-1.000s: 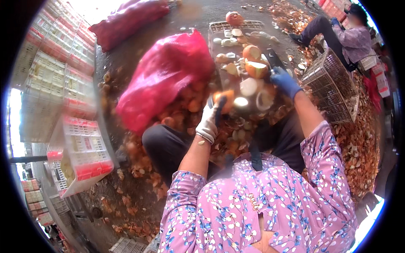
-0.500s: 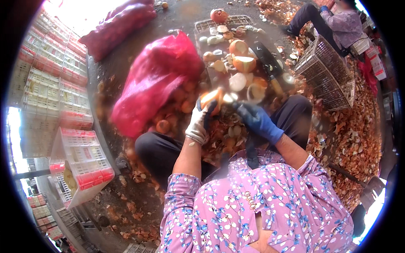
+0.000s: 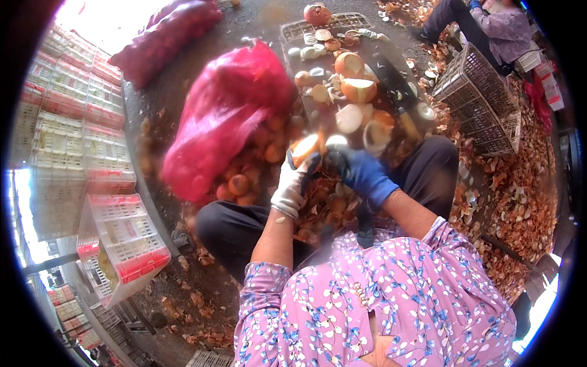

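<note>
A cut onion (image 3: 306, 147) is held by my left hand (image 3: 294, 179), in a white, dark-fingered glove, fingers wrapped round it. Just to its right, my right hand (image 3: 361, 171), in a blue glove with dark fingers, is closed at a pale piece (image 3: 336, 142); whether it grips this is unclear. Above them, a board or upturned crate (image 3: 293, 25) bears onion halves (image 3: 358, 90), white slices (image 3: 348, 118), scraps and a whole onion (image 3: 317, 14). A dark-bladed knife (image 3: 391, 82) with a yellowish handle lies along its right side. An open red mesh sack (image 3: 223, 116) spills onions beside my hands.
Another full mesh sack (image 3: 165, 37) lies at upper left. Stacked plastic crates (image 3: 67, 147) and a tilted crate (image 3: 125, 235) line the left. A brown crate (image 3: 474, 98) stands right, near another seated person (image 3: 498, 33). Onion skins (image 3: 513, 214) litter the ground.
My right hand has left the knife and moved down and left beside my left hand. The knife now rests on the board. My left hand still holds the cut onion, now slightly lower.
</note>
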`<state>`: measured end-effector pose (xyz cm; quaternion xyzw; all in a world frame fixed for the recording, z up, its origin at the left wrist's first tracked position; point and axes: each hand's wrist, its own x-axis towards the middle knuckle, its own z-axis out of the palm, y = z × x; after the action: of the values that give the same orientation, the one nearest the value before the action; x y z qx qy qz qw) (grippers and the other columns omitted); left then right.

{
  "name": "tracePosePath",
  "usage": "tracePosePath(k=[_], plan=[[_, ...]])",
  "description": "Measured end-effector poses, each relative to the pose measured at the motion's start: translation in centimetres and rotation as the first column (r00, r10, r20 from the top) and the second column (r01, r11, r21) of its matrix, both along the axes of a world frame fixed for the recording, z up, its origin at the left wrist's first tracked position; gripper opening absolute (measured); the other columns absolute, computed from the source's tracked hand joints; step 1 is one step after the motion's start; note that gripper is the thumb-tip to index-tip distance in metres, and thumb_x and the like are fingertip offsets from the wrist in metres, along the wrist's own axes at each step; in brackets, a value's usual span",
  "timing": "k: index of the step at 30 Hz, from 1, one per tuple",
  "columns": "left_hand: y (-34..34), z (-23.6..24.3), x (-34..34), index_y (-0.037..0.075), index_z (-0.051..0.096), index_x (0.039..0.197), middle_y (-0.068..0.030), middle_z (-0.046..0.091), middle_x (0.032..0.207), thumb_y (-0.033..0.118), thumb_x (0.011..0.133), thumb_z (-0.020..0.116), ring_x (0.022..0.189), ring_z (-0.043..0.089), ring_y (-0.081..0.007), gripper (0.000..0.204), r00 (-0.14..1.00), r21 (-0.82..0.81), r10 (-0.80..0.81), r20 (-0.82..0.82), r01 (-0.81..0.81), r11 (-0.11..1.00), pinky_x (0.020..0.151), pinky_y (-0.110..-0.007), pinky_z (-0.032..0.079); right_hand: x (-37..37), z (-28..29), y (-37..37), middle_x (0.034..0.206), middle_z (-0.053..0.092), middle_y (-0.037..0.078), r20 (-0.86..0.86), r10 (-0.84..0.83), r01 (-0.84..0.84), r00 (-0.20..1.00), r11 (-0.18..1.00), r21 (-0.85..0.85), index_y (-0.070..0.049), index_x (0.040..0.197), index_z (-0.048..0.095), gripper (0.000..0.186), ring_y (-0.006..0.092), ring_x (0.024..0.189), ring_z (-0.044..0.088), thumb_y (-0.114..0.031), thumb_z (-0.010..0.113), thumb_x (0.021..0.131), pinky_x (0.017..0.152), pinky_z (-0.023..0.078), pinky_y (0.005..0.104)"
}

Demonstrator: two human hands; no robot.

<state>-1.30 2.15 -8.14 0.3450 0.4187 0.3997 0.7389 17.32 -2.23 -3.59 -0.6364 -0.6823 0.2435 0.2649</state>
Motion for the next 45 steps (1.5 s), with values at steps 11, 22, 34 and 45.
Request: tracePosePath(k=[11, 22, 34, 45], plan=[[-0.6, 1.9, 0.5, 0.007, 0.045, 0.137, -0.0052, 0.059, 0.122, 0.019, 0.082, 0.079, 0.108, 0.06, -0.0145, 0.066, 1.0, 0.05, 0.02, -0.002, -0.02, 0.999, 0.088, -0.029, 0.053, -0.8, 1.1, 2.9, 0.091, 0.066, 0.027, 0.115, -0.025, 0.05, 0.993, 0.974, -0.22, -0.006, 0.118, 0.061, 0.038, 0.0432, 0.083, 0.065, -0.036, 0.044, 0.1, 0.074, 0.052, 0.0483], [-0.6, 3.0, 0.2, 0.005, 0.036, 0.144, -0.0108, 0.051, 0.133, 0.031, 0.078, 0.079, 0.12, 0.054, -0.0227, 0.082, 0.984, 0.188, -0.133, 0.119, 0.109, 0.976, 0.095, -0.035, 0.052, -0.5, 1.2, 1.6, 0.07, 0.055, -0.006, -0.824, -0.287, 0.156, 0.488, 0.958, -0.241, -0.009, 0.091, 0.068, 0.022, 0.0032, 0.061, 0.046, -0.03, 0.065, 0.093, 0.053, 0.038, 0.0209], [-1.3, 4.6, 2.2, 0.007, 0.036, 0.146, -0.0114, 0.051, 0.135, 0.012, 0.072, 0.083, 0.121, 0.053, -0.0232, 0.088, 0.97, 0.139, -0.077, 0.231, 0.045, 0.989, 0.098, -0.034, 0.048, 0.6, 1.8, 1.7, 0.071, 0.059, -0.003, -0.607, -0.021, 0.179, 0.795, 0.963, 0.201, -0.003, 0.087, 0.066, 0.013, 0.0026, 0.065, 0.048, -0.014, 0.062, 0.093, 0.06, 0.044, 0.0223], [-2.5, 6.9, 2.6, 0.007, 0.032, 0.148, -0.0117, 0.049, 0.138, 0.019, 0.059, 0.09, 0.124, 0.051, -0.0242, 0.106, 0.917, 0.231, -0.171, 0.359, 0.09, 0.969, 0.102, -0.037, 0.046, 5.0, 1.0, 2.9, 0.07, 0.059, -0.002, -0.601, -0.196, 0.323, 0.775, 0.94, 0.109, -0.01, 0.09, 0.065, 0.012, 0.0042, 0.056, 0.052, -0.021, 0.063, 0.093, 0.05, 0.042, 0.0218]])
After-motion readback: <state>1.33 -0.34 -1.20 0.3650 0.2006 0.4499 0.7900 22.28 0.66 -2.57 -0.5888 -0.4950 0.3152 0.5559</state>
